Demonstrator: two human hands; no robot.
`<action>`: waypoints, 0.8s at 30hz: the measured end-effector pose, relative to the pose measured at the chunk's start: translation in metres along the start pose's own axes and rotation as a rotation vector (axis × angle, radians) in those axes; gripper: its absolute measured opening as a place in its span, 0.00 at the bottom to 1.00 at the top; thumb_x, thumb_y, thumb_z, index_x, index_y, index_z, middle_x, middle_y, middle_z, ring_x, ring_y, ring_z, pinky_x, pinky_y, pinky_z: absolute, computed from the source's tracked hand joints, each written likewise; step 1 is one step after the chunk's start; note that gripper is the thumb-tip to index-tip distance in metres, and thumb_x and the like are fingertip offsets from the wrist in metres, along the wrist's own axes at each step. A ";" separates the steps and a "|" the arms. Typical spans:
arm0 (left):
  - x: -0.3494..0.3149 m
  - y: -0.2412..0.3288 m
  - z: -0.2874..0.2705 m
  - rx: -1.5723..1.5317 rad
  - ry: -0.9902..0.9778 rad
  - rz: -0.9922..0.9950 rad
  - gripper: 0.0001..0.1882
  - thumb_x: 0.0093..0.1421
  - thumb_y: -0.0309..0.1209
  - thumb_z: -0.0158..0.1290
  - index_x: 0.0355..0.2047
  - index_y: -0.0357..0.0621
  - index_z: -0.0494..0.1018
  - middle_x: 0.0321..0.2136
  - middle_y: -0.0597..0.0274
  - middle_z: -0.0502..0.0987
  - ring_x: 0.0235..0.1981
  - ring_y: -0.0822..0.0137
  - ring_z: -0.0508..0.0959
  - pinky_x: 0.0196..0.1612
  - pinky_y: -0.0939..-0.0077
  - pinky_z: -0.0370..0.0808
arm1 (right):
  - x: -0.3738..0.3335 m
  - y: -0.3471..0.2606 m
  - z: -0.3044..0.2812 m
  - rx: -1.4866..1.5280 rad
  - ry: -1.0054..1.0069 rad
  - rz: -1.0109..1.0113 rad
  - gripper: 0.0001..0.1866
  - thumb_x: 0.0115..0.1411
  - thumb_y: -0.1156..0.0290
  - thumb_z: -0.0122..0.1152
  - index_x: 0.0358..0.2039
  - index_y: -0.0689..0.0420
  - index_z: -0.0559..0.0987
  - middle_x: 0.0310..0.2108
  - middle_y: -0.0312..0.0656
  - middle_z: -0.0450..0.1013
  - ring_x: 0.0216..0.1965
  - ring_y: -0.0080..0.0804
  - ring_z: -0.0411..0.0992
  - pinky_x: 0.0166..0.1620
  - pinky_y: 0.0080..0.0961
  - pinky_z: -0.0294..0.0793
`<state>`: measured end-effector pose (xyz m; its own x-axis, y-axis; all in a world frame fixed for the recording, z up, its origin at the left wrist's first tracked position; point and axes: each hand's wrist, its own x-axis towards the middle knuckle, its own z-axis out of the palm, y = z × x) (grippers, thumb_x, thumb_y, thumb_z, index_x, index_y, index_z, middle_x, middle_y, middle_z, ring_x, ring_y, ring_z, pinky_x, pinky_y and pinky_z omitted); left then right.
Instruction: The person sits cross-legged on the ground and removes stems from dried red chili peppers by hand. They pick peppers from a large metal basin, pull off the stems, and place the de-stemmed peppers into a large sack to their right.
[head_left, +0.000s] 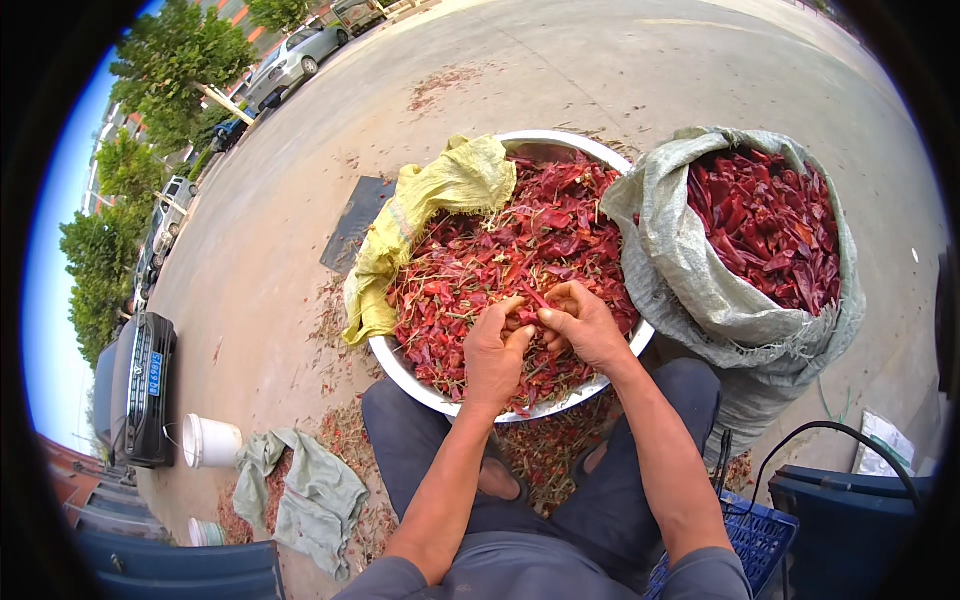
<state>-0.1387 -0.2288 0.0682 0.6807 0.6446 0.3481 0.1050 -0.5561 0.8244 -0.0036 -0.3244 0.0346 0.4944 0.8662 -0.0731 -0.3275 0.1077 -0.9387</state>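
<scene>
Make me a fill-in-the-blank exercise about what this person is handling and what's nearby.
1. The bare right hand pinches a slender pepper coloured ____, close to the bare left hand.
2. The crumpled woven sack draped over the round white-rimmed basin is ____ in colour.
3. The open, pepper-filled grey-white woven sack stands to the basin's ____.
4. The cylindrical white plastic bucket sits to the basin's ____.

Missing words: red; yellow; right; left.

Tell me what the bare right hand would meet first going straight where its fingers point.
Beyond the slim red pepper at its fingertips, the bare right hand would probably meet the bare left hand, though depth is unclear.
</scene>
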 end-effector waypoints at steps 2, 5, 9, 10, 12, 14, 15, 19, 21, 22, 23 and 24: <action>-0.004 -0.003 -0.003 -0.427 0.038 -0.311 0.15 0.58 0.19 0.57 0.47 0.35 0.75 0.41 0.58 0.79 0.40 0.72 0.79 0.42 0.78 0.76 | -0.003 -0.002 0.004 0.053 -0.018 0.038 0.15 0.64 0.72 0.60 0.47 0.61 0.67 0.33 0.41 0.74 0.30 0.24 0.76 0.30 0.21 0.80; -0.004 -0.001 -0.005 -0.458 -0.002 -0.353 0.12 0.61 0.21 0.56 0.46 0.33 0.76 0.38 0.62 0.78 0.37 0.78 0.77 0.39 0.85 0.74 | -0.006 0.001 0.001 0.072 -0.036 0.093 0.16 0.64 0.73 0.59 0.49 0.62 0.66 0.37 0.42 0.73 0.32 0.27 0.77 0.33 0.22 0.81; -0.012 -0.010 -0.007 -0.332 -0.014 -0.285 0.09 0.62 0.23 0.57 0.42 0.34 0.78 0.34 0.65 0.79 0.34 0.78 0.76 0.37 0.84 0.72 | -0.012 0.000 0.003 0.021 -0.061 0.111 0.17 0.64 0.73 0.59 0.49 0.62 0.65 0.36 0.43 0.73 0.31 0.27 0.77 0.32 0.23 0.81; -0.013 -0.010 -0.007 -0.283 -0.012 -0.253 0.08 0.62 0.23 0.57 0.41 0.34 0.79 0.33 0.66 0.78 0.33 0.78 0.75 0.37 0.83 0.72 | -0.013 0.001 0.003 0.011 -0.062 0.106 0.17 0.64 0.73 0.59 0.49 0.62 0.66 0.35 0.43 0.74 0.31 0.27 0.77 0.32 0.22 0.80; -0.016 -0.009 -0.007 -0.290 -0.031 -0.314 0.07 0.60 0.24 0.58 0.38 0.34 0.79 0.30 0.66 0.77 0.31 0.77 0.74 0.36 0.80 0.72 | -0.016 0.000 0.001 -0.008 -0.063 0.093 0.17 0.63 0.73 0.60 0.48 0.62 0.66 0.33 0.43 0.74 0.30 0.26 0.76 0.30 0.22 0.80; -0.018 -0.009 -0.008 -0.224 -0.065 -0.283 0.07 0.60 0.24 0.58 0.37 0.33 0.79 0.29 0.66 0.77 0.30 0.77 0.74 0.36 0.80 0.71 | -0.020 0.002 0.002 -0.048 -0.066 0.092 0.16 0.63 0.73 0.61 0.47 0.63 0.67 0.34 0.43 0.75 0.29 0.26 0.76 0.30 0.23 0.79; -0.020 -0.016 -0.010 -0.179 -0.104 -0.274 0.07 0.62 0.25 0.58 0.39 0.36 0.79 0.33 0.68 0.79 0.33 0.78 0.76 0.38 0.83 0.73 | -0.022 0.006 0.003 -0.070 -0.064 0.087 0.16 0.62 0.73 0.61 0.47 0.62 0.67 0.34 0.43 0.75 0.29 0.26 0.76 0.30 0.23 0.79; -0.022 -0.020 -0.010 -0.420 -0.002 -0.434 0.04 0.63 0.24 0.55 0.38 0.37 0.76 0.31 0.66 0.78 0.31 0.78 0.76 0.35 0.83 0.73 | -0.026 0.023 0.005 -0.274 0.009 -0.004 0.17 0.58 0.70 0.65 0.44 0.62 0.71 0.34 0.39 0.75 0.29 0.21 0.73 0.32 0.25 0.75; -0.022 -0.023 -0.010 -0.526 0.064 -0.465 0.04 0.64 0.24 0.55 0.38 0.37 0.75 0.30 0.67 0.77 0.30 0.78 0.75 0.35 0.82 0.73 | -0.030 0.022 0.008 -0.385 0.078 -0.038 0.15 0.56 0.69 0.66 0.40 0.63 0.74 0.33 0.39 0.75 0.31 0.20 0.72 0.35 0.25 0.73; -0.023 -0.024 -0.011 -0.578 0.099 -0.480 0.04 0.64 0.24 0.54 0.39 0.38 0.75 0.29 0.67 0.77 0.29 0.78 0.75 0.35 0.82 0.73 | -0.031 0.019 0.011 -0.327 0.098 -0.076 0.15 0.56 0.70 0.65 0.41 0.63 0.75 0.33 0.39 0.75 0.32 0.21 0.72 0.37 0.25 0.73; -0.024 -0.024 -0.012 -0.562 0.107 -0.483 0.04 0.65 0.24 0.54 0.39 0.38 0.74 0.29 0.68 0.76 0.29 0.78 0.74 0.35 0.82 0.72 | -0.033 0.017 0.015 -0.269 0.117 -0.114 0.15 0.56 0.70 0.65 0.41 0.63 0.75 0.33 0.39 0.76 0.34 0.21 0.73 0.38 0.24 0.73; -0.024 -0.021 -0.013 -0.509 0.084 -0.461 0.04 0.65 0.24 0.54 0.39 0.38 0.74 0.29 0.68 0.76 0.29 0.78 0.74 0.35 0.82 0.72 | -0.035 0.015 0.015 -0.215 0.140 -0.153 0.15 0.56 0.71 0.64 0.42 0.62 0.75 0.33 0.39 0.76 0.35 0.21 0.73 0.40 0.24 0.73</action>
<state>-0.1672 -0.2260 0.0487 0.5876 0.8060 -0.0713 0.0023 0.0864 0.9963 -0.0379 -0.3453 0.0281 0.6362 0.7703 0.0432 -0.0701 0.1135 -0.9911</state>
